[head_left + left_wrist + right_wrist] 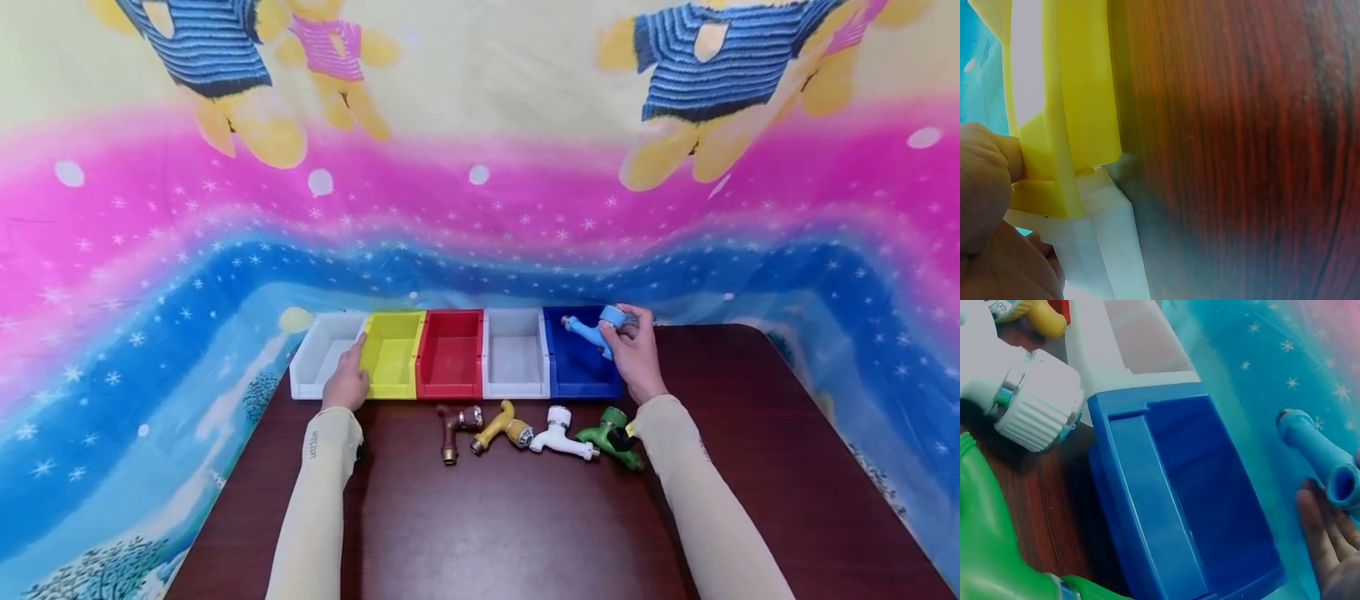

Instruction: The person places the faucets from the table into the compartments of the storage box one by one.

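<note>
My right hand grips a light blue faucet above the blue bin. In the right wrist view the faucet shows its spout beside that bin, though my hand is partly cut off by the frame. My left hand holds the adjoining walls of the yellow bin and the left white bin. Its fingers lie on both sides of those walls in the left wrist view. In front of the bins lie a brown faucet, a yellow faucet, a white faucet and a green faucet.
Between the yellow and blue bins stand a red bin and a second white bin. The row sits near the back of a dark wooden table. A printed cloth hangs close behind it and along the sides.
</note>
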Available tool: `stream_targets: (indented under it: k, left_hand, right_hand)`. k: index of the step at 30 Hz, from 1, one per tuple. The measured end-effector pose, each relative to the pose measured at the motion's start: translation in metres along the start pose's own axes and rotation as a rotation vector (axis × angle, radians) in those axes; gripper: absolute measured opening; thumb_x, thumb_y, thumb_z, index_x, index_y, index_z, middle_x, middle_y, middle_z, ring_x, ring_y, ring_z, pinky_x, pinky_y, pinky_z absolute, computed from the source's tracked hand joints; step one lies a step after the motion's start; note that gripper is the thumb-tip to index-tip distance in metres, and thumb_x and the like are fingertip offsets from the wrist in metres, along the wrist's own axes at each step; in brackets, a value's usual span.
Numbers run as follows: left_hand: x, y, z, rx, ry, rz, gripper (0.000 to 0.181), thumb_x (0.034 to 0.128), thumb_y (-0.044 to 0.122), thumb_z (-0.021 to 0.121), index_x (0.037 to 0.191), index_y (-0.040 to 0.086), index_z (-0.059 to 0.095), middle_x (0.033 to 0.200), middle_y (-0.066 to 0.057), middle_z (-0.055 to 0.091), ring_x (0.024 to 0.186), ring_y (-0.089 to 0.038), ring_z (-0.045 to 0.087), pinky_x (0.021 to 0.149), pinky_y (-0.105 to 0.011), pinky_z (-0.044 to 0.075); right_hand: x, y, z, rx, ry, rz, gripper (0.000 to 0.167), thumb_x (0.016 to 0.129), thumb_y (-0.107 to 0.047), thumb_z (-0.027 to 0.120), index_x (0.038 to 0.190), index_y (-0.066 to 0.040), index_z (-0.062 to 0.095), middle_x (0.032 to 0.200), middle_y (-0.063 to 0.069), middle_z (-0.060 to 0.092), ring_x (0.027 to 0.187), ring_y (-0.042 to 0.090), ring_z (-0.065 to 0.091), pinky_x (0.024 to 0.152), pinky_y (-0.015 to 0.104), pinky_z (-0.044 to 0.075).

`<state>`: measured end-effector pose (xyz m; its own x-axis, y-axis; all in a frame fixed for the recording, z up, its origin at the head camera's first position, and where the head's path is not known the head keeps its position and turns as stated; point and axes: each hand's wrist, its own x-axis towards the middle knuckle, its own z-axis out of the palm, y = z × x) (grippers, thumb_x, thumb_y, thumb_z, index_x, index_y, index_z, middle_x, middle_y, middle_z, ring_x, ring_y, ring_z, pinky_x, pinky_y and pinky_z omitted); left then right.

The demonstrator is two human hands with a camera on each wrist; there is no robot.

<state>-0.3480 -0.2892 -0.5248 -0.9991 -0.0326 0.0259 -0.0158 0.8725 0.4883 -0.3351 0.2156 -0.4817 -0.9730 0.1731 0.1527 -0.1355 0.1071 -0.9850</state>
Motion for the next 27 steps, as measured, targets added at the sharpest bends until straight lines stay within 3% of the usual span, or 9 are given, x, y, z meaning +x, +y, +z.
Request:
stream_targets:
  k: [5, 7, 13, 19, 22, 27]
  left_hand:
    - [0.001, -0.003, -0.002, -0.007, 0.005, 0.003, 0.073, 0.1073, 0.008, 0.043, 0.169, 0.020, 0.006, 0.162, -0.029, 0.030, 0.103, -0.048, 0.064, 0.089, -0.059, 0.053]
    - [0.002, -0.004, -0.001, -0.006, 0.000, 0.007, 0.072, 0.1074, 0.008, 0.042, 0.169, 0.020, 0.006, 0.162, -0.029, 0.029, 0.102, -0.048, 0.065, 0.089, -0.060, 0.053]
    - [0.002, -0.003, 0.001, -0.003, 0.010, 0.004, 0.072, 0.1074, 0.008, 0.043, 0.169, 0.020, 0.007, 0.163, -0.027, 0.030, 0.115, -0.050, 0.061, 0.096, -0.062, 0.051]
    - [-0.001, -0.001, 0.000, -0.003, 0.002, 0.002, 0.071, 0.1080, 0.008, 0.041, 0.169, 0.018, 0.006, 0.163, -0.029, 0.028, 0.120, -0.051, 0.058, 0.099, -0.063, 0.050]
    - [-0.003, -0.001, 0.000, -0.007, -0.001, -0.003, 0.071, 0.1083, 0.008, 0.040, 0.169, 0.018, 0.005, 0.164, -0.028, 0.027, 0.123, -0.051, 0.057, 0.100, -0.063, 0.049]
    - [-0.003, 0.000, 0.000, -0.005, -0.004, -0.010, 0.072, 0.1084, 0.008, 0.041, 0.169, 0.020, 0.004, 0.164, -0.028, 0.027, 0.121, -0.051, 0.058, 0.100, -0.063, 0.049]
  right_hand:
    - [0.003, -0.002, 0.006, -0.003, 0.118, -0.080, 0.058, 0.098, -0.016, 0.072, 0.143, -0.002, 0.038, 0.130, 0.014, 0.056, 0.095, 0.004, 0.065, 0.081, 0.015, 0.053]
    - [0.003, -0.002, 0.006, -0.011, 0.132, -0.076, 0.058, 0.098, -0.015, 0.072, 0.142, -0.003, 0.037, 0.128, 0.012, 0.053, 0.092, 0.004, 0.065, 0.081, 0.015, 0.053]
    - [0.002, 0.002, 0.002, -0.106, 0.027, -0.010, 0.058, 0.102, -0.023, 0.066, 0.154, -0.014, 0.040, 0.133, 0.016, 0.046, 0.102, 0.018, 0.063, 0.078, 0.018, 0.054]
    - [0.000, 0.004, 0.000, -0.214, -0.015, 0.001, 0.053, 0.099, -0.033, 0.071, 0.143, -0.010, 0.052, 0.135, 0.018, 0.051, 0.124, 0.033, 0.059, 0.089, 0.025, 0.050]
    - [0.000, 0.005, -0.002, -0.244, -0.014, -0.005, 0.053, 0.097, -0.034, 0.074, 0.139, -0.009, 0.054, 0.128, 0.014, 0.053, 0.124, 0.033, 0.059, 0.089, 0.029, 0.049]
    - [0.000, 0.005, -0.006, -0.262, -0.039, -0.001, 0.055, 0.091, -0.033, 0.081, 0.132, -0.007, 0.055, 0.118, 0.008, 0.055, 0.112, 0.029, 0.061, 0.079, 0.022, 0.052]
